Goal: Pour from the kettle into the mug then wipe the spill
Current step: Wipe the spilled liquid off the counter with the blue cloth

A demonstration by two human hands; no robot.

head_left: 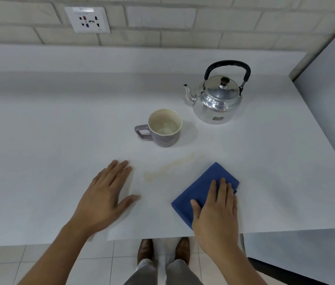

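Fingers (223,188) of the right hand (216,214) press flat on the blue cloth (201,188).

A shiny metal kettle (217,99) with a black arched handle stands upright, lid on, right of centre in the upper half of the frame, its spout pointing left. Just below and left of it sits a lilac mug (163,128), cream inside, upright, handle to the left, holding a little clear liquid. A pale, streaky spill (168,167) runs diagonally below the mug. A folded blue cloth (201,192) lies flat at lower right.
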